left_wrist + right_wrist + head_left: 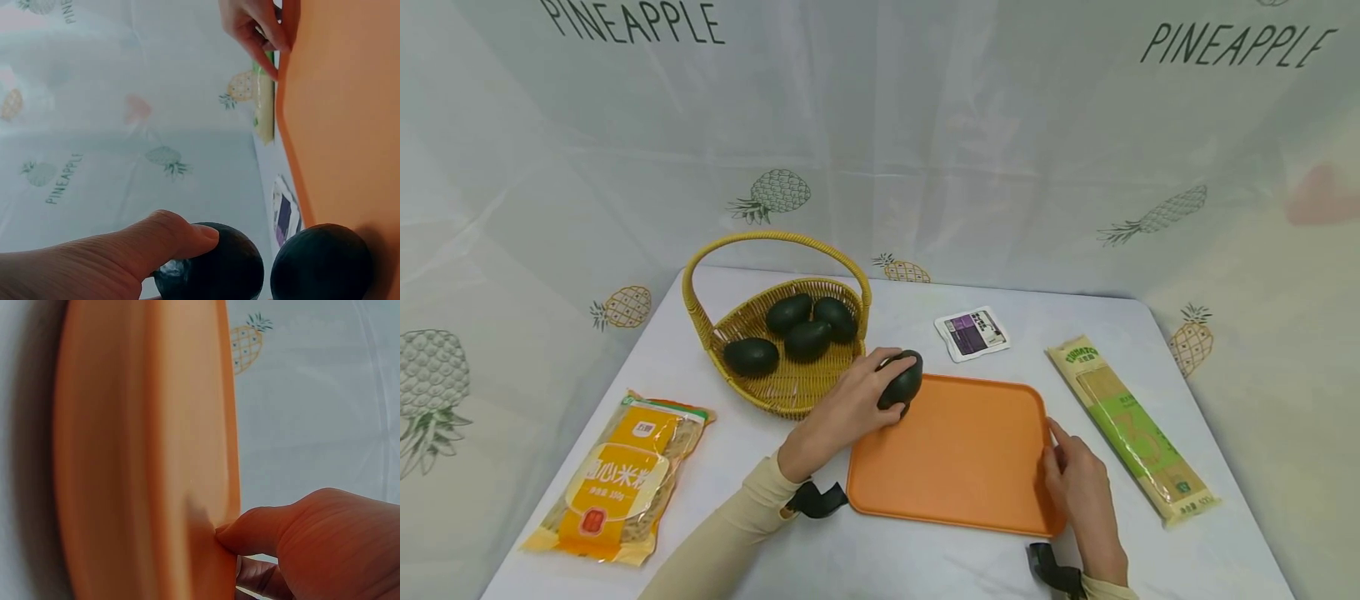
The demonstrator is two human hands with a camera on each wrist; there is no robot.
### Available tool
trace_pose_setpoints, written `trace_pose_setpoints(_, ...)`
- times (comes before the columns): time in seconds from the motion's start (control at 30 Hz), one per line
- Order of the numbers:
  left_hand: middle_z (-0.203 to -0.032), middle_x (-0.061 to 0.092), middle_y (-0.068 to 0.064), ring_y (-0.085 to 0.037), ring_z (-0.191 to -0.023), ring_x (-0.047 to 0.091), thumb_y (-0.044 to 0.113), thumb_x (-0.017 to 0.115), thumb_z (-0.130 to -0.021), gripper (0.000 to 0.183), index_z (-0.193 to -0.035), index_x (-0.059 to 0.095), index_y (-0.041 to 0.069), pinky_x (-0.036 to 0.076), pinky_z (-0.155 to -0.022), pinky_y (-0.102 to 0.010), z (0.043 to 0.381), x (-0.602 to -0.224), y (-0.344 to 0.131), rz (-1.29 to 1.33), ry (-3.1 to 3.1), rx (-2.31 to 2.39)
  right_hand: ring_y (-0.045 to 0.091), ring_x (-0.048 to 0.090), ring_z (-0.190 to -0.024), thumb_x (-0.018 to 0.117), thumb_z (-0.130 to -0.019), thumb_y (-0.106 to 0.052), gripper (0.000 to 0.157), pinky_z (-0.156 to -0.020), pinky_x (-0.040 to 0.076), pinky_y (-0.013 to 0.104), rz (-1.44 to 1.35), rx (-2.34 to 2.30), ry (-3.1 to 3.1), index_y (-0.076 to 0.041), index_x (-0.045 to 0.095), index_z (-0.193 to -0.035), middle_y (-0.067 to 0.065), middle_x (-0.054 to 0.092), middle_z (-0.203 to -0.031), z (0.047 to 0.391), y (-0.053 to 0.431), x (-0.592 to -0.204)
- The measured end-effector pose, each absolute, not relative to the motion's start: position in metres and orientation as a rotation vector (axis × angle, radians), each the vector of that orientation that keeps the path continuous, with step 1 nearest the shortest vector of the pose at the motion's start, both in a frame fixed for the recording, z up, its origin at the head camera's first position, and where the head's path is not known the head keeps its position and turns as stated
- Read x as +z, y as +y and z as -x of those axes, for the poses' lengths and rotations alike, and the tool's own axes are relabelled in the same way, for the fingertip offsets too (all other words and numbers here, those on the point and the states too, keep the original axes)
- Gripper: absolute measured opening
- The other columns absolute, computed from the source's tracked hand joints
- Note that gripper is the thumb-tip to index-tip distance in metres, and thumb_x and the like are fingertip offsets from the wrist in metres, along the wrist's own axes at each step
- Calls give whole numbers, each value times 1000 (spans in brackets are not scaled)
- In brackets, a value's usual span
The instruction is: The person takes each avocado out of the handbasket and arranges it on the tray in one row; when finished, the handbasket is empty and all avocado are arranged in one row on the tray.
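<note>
My left hand grips a dark green avocado over the left end of the orange tray. In the left wrist view the thumb presses on this avocado, and a second avocado sits beside it against the tray; the head view mostly hides that one. My right hand pinches the tray's right rim, with the thumb on the rim and the other fingers beyond it. Several more avocados lie in a yellow wicker basket to the left of the tray.
The basket's tall handle arches up behind the left hand. A yellow noodle bag lies at the table's left side. Behind the tray is a white sachet with a purple label. A long noodle pack lies right of the tray.
</note>
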State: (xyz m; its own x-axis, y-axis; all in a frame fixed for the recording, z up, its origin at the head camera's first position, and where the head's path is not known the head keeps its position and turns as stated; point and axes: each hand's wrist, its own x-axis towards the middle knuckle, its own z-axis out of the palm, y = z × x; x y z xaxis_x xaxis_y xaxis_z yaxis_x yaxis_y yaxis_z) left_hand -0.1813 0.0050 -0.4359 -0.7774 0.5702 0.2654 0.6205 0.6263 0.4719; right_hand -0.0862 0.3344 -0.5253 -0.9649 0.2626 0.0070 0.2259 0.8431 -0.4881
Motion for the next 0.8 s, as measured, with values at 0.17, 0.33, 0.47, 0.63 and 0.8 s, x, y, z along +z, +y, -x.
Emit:
trace_pose_setpoints(0.17,-147,60,-20,-40,-124,65,12,88,-88,63,-146,64,6,60,-103,-49,179,-439,7,974,-2767,-881,22,50,-70,61,-102,-3,49,-60,37,27,407,777,-2955,6,56,-150,13,57,-82,86,334,-525)
trace_pose_setpoints(0.33,-150,59,-20,-40,-126,64,12,87,-90,63,-148,63,8,60,-104,-50,176,-439,11,958,-2787,-919,22,49,-69,61,-102,-3,49,-59,36,27,402,775,-2952,6,56,-150,12,56,-80,86,334,-525)
trace_pose_setpoints(0.47,-149,59,-20,-40,-124,64,12,86,-90,62,-148,63,7,61,-102,-50,175,-440,15,977,-2776,-916,21,48,-69,61,-102,-2,48,-59,36,27,391,771,-2946,7,57,-149,12,56,-80,86,334,-525)
trace_pose_setpoints(0.63,-149,60,-19,-39,-123,64,11,86,-90,62,-147,63,7,61,-100,-48,174,-442,19,1001,-2753,-914,19,47,-67,63,-100,0,47,-58,35,26,352,757,-2912,8,58,-147,11,56,-79,86,334,-527)
trace_pose_setpoints(0.8,-148,60,-19,-37,-123,65,12,87,-89,63,-147,63,7,62,-99,-47,173,-445,22,994,-2746,-911,18,47,-67,64,-100,1,47,-57,34,26,343,754,-2897,9,59,-146,10,56,-78,86,334,-528)
